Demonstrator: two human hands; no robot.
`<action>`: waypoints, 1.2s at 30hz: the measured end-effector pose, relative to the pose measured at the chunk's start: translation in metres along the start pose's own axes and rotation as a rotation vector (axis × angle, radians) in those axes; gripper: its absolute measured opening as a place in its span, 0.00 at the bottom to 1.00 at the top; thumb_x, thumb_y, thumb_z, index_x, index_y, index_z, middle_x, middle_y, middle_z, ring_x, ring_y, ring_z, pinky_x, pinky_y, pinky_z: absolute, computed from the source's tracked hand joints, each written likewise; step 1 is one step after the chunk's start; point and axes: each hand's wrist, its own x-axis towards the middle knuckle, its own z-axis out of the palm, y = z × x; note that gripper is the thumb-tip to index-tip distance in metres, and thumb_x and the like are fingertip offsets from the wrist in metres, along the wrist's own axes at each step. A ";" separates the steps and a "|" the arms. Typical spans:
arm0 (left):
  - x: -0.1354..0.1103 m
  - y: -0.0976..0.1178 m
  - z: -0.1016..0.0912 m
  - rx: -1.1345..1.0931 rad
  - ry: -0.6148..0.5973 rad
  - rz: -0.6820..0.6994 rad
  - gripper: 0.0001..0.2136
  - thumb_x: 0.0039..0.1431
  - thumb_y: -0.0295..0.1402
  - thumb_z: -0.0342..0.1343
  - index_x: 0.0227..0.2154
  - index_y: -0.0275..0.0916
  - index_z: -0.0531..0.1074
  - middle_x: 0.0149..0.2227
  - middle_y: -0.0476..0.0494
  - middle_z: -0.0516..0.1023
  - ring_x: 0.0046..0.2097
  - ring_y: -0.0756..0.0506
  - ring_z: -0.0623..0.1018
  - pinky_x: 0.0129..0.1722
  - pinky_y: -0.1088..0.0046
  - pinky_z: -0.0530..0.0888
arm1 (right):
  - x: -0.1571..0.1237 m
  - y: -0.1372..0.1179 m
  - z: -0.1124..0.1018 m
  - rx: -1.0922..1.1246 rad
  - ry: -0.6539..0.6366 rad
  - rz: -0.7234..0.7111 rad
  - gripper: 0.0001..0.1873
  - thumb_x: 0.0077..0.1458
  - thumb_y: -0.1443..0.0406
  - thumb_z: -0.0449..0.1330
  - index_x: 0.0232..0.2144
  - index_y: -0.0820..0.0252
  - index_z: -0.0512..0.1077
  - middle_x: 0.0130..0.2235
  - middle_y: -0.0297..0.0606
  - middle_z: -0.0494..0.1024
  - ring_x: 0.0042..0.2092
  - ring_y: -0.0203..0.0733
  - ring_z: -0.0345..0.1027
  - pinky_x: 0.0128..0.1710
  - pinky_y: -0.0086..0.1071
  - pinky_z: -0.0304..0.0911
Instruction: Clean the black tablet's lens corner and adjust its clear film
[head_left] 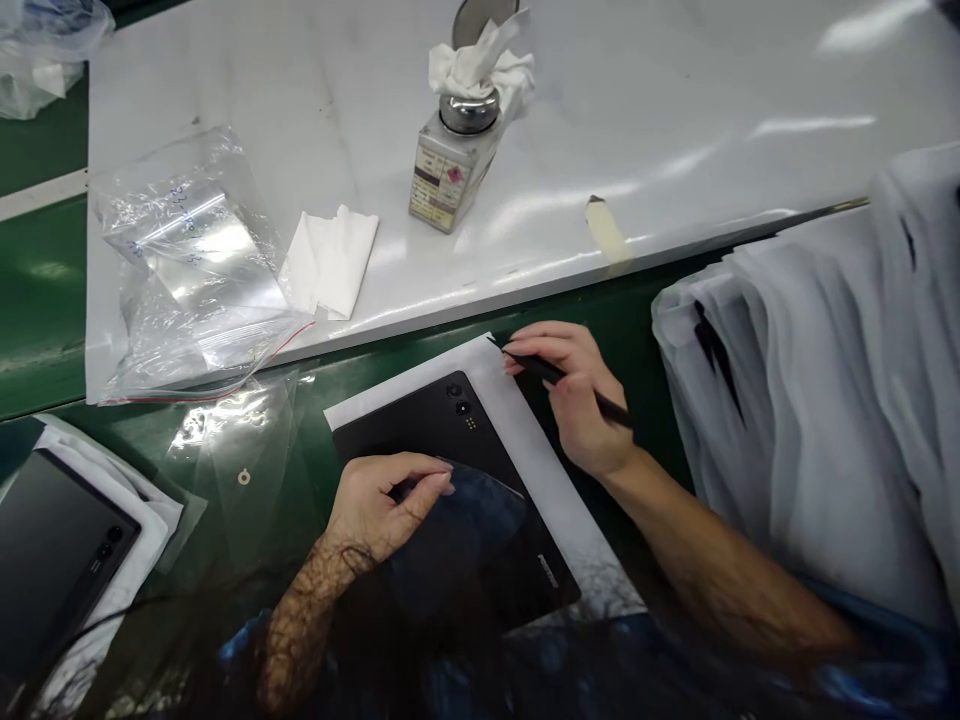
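A black tablet (pixel 420 415) lies back side up on a white sheet or sleeve (pixel 551 480), its camera lenses toward the far edge. My left hand (pixel 382 505) is over the tablet with thumb and forefinger pinched together; what lies between them is too small to make out. A dark, bluish, see-through patch (pixel 484 510) shows beside those fingertips, either film or a reflection. In my right hand (pixel 585 400) are slim black tweezers (pixel 547 372), their pointed tip near the far right corner of the white sheet.
At left lies another dark tablet (pixel 64 545) on white wrapping, near clear film with a small ring (pixel 244 478). A raised white board (pixel 675 130) holds a zip bag (pixel 199 260), folded wipe (pixel 330 262) and solvent bottle (pixel 450 165). White sleeves (pixel 795 370) stand at right.
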 end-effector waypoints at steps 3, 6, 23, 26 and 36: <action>0.001 -0.001 -0.001 0.036 -0.016 0.021 0.05 0.51 0.30 0.58 0.30 0.47 0.77 0.24 0.53 0.84 0.26 0.45 0.83 0.27 0.76 0.80 | 0.023 0.001 0.002 0.189 -0.097 0.146 0.16 0.71 0.46 0.72 0.40 0.48 0.88 0.47 0.43 0.87 0.43 0.52 0.85 0.44 0.51 0.87; 0.001 -0.001 -0.001 0.058 -0.025 0.034 0.05 0.51 0.30 0.58 0.30 0.46 0.77 0.24 0.53 0.84 0.26 0.45 0.83 0.26 0.76 0.80 | 0.034 0.002 0.005 0.232 -0.186 0.222 0.13 0.59 0.48 0.83 0.35 0.42 0.87 0.41 0.40 0.90 0.43 0.58 0.86 0.44 0.55 0.87; 0.001 0.004 -0.002 0.058 -0.013 0.064 0.07 0.50 0.28 0.59 0.31 0.47 0.76 0.24 0.55 0.84 0.25 0.47 0.83 0.25 0.77 0.80 | 0.026 0.000 0.005 0.279 -0.219 0.226 0.09 0.63 0.54 0.81 0.32 0.40 0.87 0.38 0.37 0.92 0.40 0.55 0.88 0.42 0.52 0.86; 0.001 0.003 -0.002 0.072 -0.004 0.058 0.06 0.51 0.28 0.59 0.30 0.47 0.77 0.24 0.55 0.84 0.25 0.47 0.83 0.26 0.76 0.79 | 0.028 -0.001 0.004 0.324 -0.216 0.231 0.11 0.62 0.52 0.82 0.31 0.42 0.87 0.36 0.38 0.91 0.39 0.53 0.88 0.41 0.49 0.86; 0.000 0.003 -0.001 0.067 0.004 0.043 0.05 0.51 0.29 0.60 0.31 0.47 0.76 0.24 0.54 0.84 0.26 0.45 0.83 0.27 0.74 0.81 | 0.033 -0.004 0.005 0.375 -0.176 0.256 0.18 0.55 0.52 0.87 0.27 0.47 0.83 0.32 0.34 0.89 0.34 0.46 0.85 0.38 0.43 0.84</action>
